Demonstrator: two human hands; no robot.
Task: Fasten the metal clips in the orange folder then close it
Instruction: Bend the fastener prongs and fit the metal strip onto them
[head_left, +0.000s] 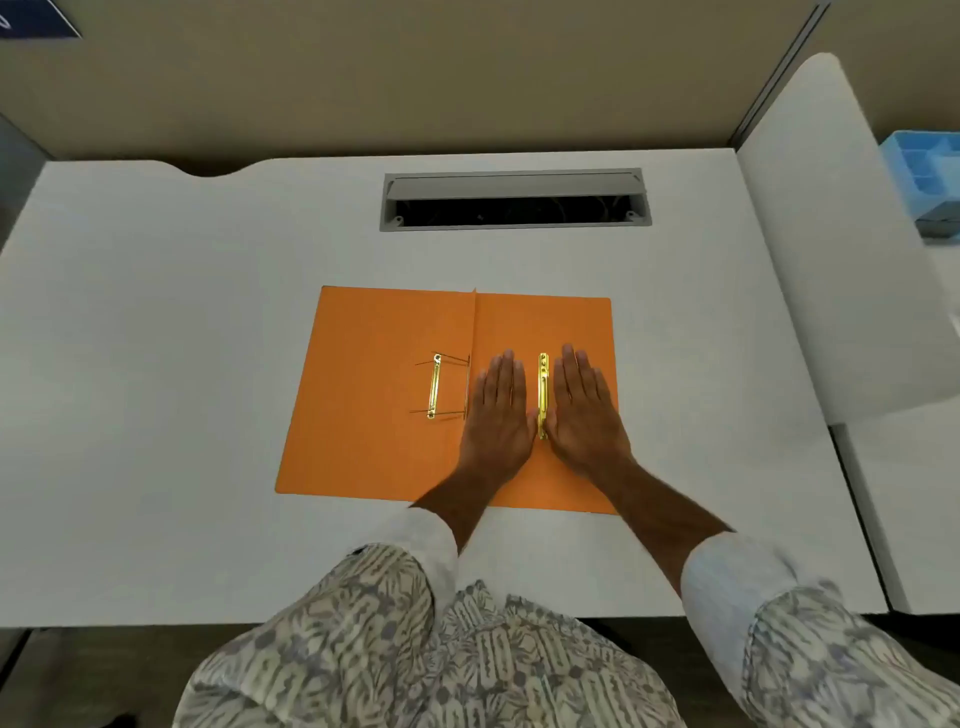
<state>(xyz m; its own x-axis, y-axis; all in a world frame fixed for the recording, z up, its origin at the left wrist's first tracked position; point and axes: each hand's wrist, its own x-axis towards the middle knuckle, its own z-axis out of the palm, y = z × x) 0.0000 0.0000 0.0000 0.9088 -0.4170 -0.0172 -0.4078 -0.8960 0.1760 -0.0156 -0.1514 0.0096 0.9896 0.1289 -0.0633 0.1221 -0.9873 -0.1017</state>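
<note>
White desk (156, 322) carries the open orange folder (374, 395), where I see my left hand (496, 415) and right hand (584, 410) flat, fingers together, flanking a brass clip (543, 395).

1. No legible text, label, brand or number appears anywhere in the view.
2. A dark blue card (36, 18) at the top left corner carries only a faint white mark, unreadable.

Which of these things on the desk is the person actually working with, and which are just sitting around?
In use:
orange folder, lying open
gold clip on the right page, between the hands
gold clip on the left page, prongs sticking out
left hand and right hand, flat on the folder

Just there:
cable slot in the desk
blue tray far right
</note>
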